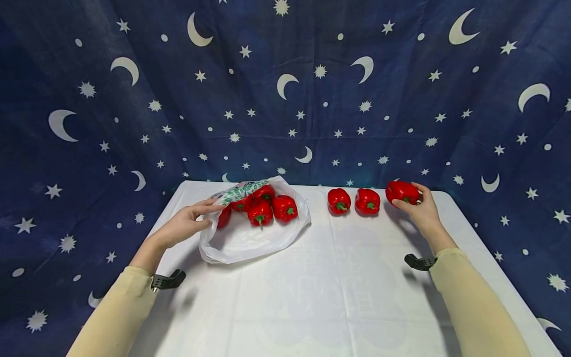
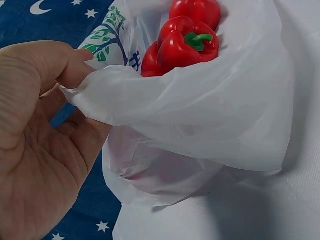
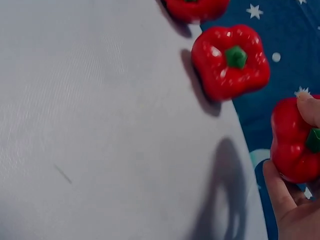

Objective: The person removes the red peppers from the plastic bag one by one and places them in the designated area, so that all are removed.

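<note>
My left hand (image 1: 189, 223) pinches the rim of a white plastic bag (image 2: 200, 115) between thumb and fingers, at the bag's left side. Several red bell peppers (image 1: 260, 212) with green stems lie inside the bag, whose mouth gapes toward me. A printed green tree pattern shows on the bag's back. At the right, my right hand (image 1: 425, 210) grips another red bell pepper (image 3: 295, 142) by its sides, held above the table with its shadow below. Two more bell peppers, one in the middle (image 1: 339, 201) and one nearer my right hand (image 1: 368, 202), stand on the table.
A white cloth covers the table (image 1: 321, 297). Behind and beside it hangs a dark blue curtain (image 1: 267, 119) with moons and stars. Black wrist mounts sit on my left wrist (image 1: 168, 280) and my right wrist (image 1: 420, 262).
</note>
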A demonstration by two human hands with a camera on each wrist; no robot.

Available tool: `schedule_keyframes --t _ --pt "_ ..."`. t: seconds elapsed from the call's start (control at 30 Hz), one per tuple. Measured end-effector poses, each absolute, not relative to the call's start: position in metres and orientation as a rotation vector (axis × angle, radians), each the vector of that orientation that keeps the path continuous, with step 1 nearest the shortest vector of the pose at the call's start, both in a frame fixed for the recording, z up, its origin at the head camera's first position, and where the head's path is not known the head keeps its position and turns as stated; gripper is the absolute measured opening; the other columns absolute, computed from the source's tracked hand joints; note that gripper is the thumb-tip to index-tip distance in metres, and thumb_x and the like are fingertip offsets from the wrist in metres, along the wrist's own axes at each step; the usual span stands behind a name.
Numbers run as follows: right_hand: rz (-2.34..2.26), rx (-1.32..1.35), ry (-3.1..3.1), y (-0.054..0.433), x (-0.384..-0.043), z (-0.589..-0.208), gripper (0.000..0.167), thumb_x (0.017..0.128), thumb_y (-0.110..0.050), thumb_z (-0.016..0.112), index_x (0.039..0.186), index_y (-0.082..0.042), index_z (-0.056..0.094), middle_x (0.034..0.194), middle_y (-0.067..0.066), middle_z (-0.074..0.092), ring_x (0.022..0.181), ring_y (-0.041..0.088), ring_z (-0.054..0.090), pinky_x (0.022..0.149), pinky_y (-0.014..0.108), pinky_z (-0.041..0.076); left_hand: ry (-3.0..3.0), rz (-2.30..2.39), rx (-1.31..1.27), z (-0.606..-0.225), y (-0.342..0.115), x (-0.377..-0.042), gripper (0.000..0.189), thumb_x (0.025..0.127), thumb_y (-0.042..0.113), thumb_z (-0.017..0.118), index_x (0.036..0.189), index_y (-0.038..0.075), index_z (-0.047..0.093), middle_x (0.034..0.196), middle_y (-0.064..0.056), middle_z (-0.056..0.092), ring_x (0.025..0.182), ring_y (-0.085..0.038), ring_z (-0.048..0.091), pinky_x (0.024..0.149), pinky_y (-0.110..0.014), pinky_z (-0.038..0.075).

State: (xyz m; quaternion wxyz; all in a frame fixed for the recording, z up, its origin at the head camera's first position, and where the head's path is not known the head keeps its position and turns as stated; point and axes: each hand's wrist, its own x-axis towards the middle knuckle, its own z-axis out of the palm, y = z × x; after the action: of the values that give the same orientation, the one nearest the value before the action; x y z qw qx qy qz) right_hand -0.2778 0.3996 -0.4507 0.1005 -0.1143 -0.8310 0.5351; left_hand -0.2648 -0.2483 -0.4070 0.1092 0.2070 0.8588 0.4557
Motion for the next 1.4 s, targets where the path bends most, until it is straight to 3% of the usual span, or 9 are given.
schedule_keyframes --t 0.07,0.2,0.77,1.4 --pt "1.570 -0.361 -2.459 0.403 -0.279 -0.456 0.100 0.091 -0.037 0.078 0.164 -0.012 0.014 0.161 0.025 0.026 0.142 0.043 0.031 0.112 0.056 0.038 2.525 1.338 0.610 -0.408 -0.248 -0.265 0.047 0.098 0.005 0.060 0.144 0.013 0.061 0.166 -0.006 0.031 0.154 -0.032 0.016 0.116 -0.060 0.028" --pt "1.553 -0.381 -2.462 0.406 -0.281 -0.465 0.099 0.091 -0.037 0.078 0.164 -0.011 0.016 0.160 0.025 0.027 0.141 0.043 0.031 0.112 0.058 0.037 2.527 1.330 0.615 -0.407 -0.247 -0.266 0.047 0.098 0.005 0.059 0.145 0.014 0.061 0.166 -0.006 0.031 0.154 -0.032 0.016 0.116 -0.058 0.029" --pt "1.540 -0.428 -2.524 0.407 -0.286 -0.482 0.099 0.093 -0.029 0.077 0.164 -0.009 0.011 0.163 0.027 0.021 0.146 0.048 0.025 0.112 0.061 0.033 2.525 1.323 0.608 -0.405 -0.247 -0.265 0.046 0.099 0.006 0.059 0.145 0.012 0.060 0.166 -0.008 0.030 0.154 -0.036 0.016 0.114 -0.061 0.030" --pt "1.515 -0.445 -2.588 0.404 -0.285 -0.482 0.104 0.092 -0.036 0.077 0.164 -0.010 0.007 0.165 0.027 0.015 0.150 0.050 0.017 0.112 0.065 0.030 2.535 1.305 0.598 -0.403 -0.246 -0.264 0.047 0.099 0.007 0.058 0.145 0.014 0.061 0.166 -0.008 0.029 0.154 -0.035 0.015 0.114 -0.063 0.030"
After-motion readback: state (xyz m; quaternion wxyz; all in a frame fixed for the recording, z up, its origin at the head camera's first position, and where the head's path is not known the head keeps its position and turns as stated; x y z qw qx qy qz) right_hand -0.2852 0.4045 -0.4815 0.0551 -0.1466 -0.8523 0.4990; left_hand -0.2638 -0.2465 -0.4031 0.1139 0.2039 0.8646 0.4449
